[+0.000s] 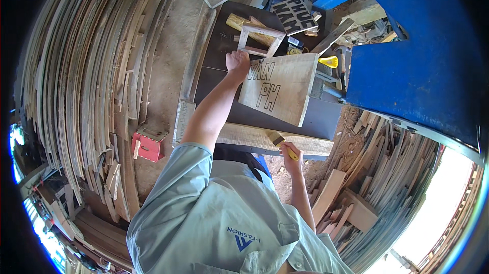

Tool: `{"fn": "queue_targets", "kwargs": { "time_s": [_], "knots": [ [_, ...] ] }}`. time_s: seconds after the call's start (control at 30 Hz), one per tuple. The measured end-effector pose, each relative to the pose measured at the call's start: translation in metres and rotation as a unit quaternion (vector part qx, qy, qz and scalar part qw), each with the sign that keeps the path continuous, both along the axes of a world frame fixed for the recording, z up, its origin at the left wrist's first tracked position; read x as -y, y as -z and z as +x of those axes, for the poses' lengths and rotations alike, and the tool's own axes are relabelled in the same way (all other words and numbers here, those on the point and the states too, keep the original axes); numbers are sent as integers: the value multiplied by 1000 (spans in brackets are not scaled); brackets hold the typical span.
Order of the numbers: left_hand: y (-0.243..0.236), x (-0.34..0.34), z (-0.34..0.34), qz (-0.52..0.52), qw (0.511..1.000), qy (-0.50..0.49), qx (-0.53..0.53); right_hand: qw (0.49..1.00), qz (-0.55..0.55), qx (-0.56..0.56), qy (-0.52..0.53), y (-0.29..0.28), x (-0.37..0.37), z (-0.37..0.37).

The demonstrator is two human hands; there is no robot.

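A pale wooden board (277, 88) with black-outlined letters lies over the dark worktable, tilted. My left hand (238, 62) is closed on the board's far left corner, next to a small wooden frame (260, 37); its fingertips are hidden. Lower right, my right hand (291, 157) grips the yellow handle of a paintbrush (276, 139). The brush's dark bristles point away from me, over a long plank (244, 135) along the table's near edge. A gap separates the brush from the lettered board.
On the worktable (211, 73) lie a lettered plaque (294, 15) and a yellow-handled tool (328, 62). A blue metal machine (407, 75) stands close on the right. Long timber strips (86, 70) fill the left, near a red box (147, 145). More wood (384, 172) lies lower right.
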State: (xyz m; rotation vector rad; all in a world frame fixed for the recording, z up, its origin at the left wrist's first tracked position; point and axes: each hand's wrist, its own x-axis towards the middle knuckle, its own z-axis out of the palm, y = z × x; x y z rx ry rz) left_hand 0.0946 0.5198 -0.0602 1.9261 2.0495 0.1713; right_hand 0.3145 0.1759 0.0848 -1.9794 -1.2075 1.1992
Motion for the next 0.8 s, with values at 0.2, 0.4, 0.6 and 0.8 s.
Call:
{"fn": "queue_targets", "kwargs": {
  "time_s": [0.2, 0.4, 0.6, 0.8],
  "knots": [
    [-78, 8, -13, -158, 970, 51, 178, 999, -11, -14, 28, 10, 9, 13],
    [-47, 14, -67, -210, 652, -125, 718, 1000, 19, -23, -5, 12, 3, 9],
    [-44, 6, -94, -282, 598, -108, 742, 999, 10, -37, 0, 14, 1, 17],
    [-52, -18, -99, -233, 606, -144, 747, 1000, -7, -29, 9, 8, 6, 10]
  ]
}}
